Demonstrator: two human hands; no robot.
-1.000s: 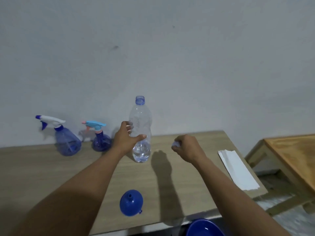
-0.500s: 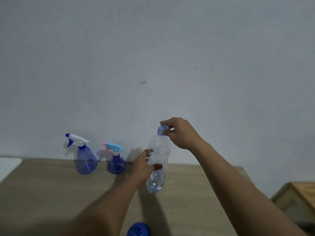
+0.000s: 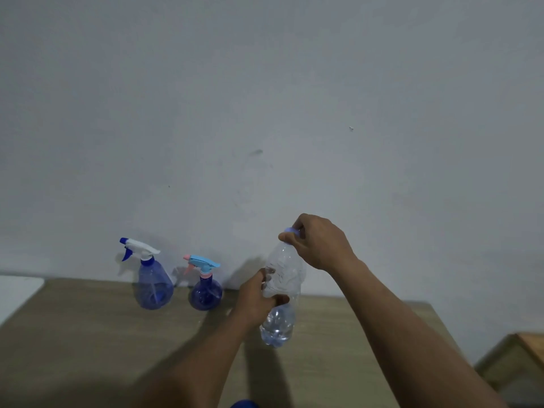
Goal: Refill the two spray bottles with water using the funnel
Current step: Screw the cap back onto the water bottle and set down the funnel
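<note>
Two hands, left [image 3: 254,304] gripping bottle [image 3: 287,269], right [image 3: 321,245] cap [image 3: 290,230]

**A wooden table with three bottles**

The table [image 3: 88,348] has a pale wood-grain top that runs across the lower part of the view. Two spray bottles stand upright near its back edge, close together but apart. The larger blue spray bottle [image 3: 153,287], on the left, has a white and blue trigger head. The smaller blue spray bottle [image 3: 205,294] has a light blue and pink one. To their right, nearer the middle, is a clear water bottle [image 3: 278,328], upright, with water in its lower part. Whether its base touches the wood cannot be told. At the near edge a blue rounded shape [image 3: 244,404] shows, mostly cut off.
</note>
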